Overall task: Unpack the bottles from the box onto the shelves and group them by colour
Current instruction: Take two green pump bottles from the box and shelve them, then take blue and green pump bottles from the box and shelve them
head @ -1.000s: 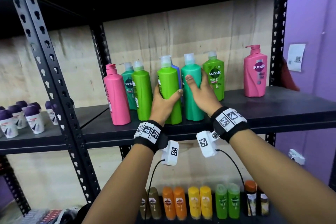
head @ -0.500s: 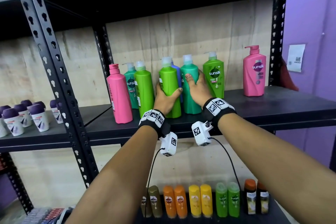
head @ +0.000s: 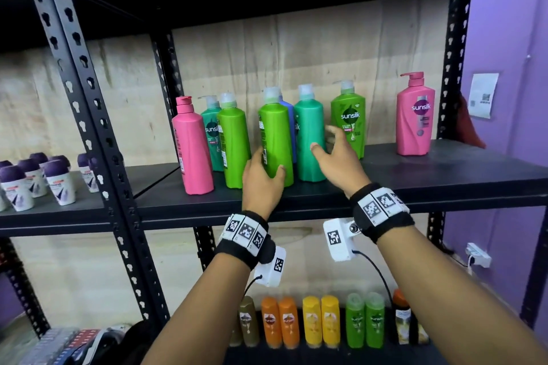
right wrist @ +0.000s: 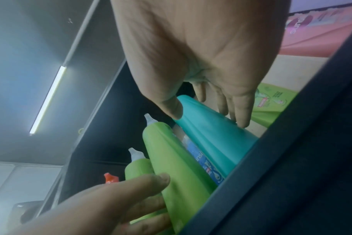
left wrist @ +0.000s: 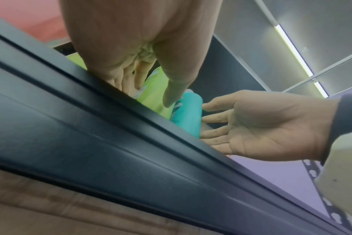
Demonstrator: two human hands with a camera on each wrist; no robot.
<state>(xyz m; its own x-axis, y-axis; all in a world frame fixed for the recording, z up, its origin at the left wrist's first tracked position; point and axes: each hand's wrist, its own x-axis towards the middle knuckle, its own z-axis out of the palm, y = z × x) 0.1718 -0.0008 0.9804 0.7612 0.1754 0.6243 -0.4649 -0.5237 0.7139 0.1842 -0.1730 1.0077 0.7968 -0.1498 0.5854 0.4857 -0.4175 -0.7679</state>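
On the black shelf (head: 385, 181) stands a row of big bottles. My left hand (head: 268, 163) grips a light green bottle (head: 275, 133) low on its body, thumb on its right side. Just right of it stands a teal bottle (head: 310, 130). My right hand (head: 324, 139) hovers at that bottle with fingers spread and straight. The left wrist view shows the left hand (left wrist: 151, 89) on the green bottle (left wrist: 153, 101) and the teal bottle (left wrist: 189, 114). The right wrist view shows the right hand (right wrist: 207, 111) by the teal bottle (right wrist: 211, 139). A blue bottle (head: 289, 112) stands half hidden behind.
Along the same shelf stand a pink bottle (head: 192, 145), another light green bottle (head: 234, 145), a green Sunsilk bottle (head: 350, 118) and a pink pump bottle (head: 415, 118). Small purple-capped bottles (head: 35, 181) fill the left bay. Small coloured bottles (head: 311, 323) line the lower shelf.
My right hand has let go of the teal bottle and drawn back with fingers spread. The left hand keeps its grip on the light green bottle.
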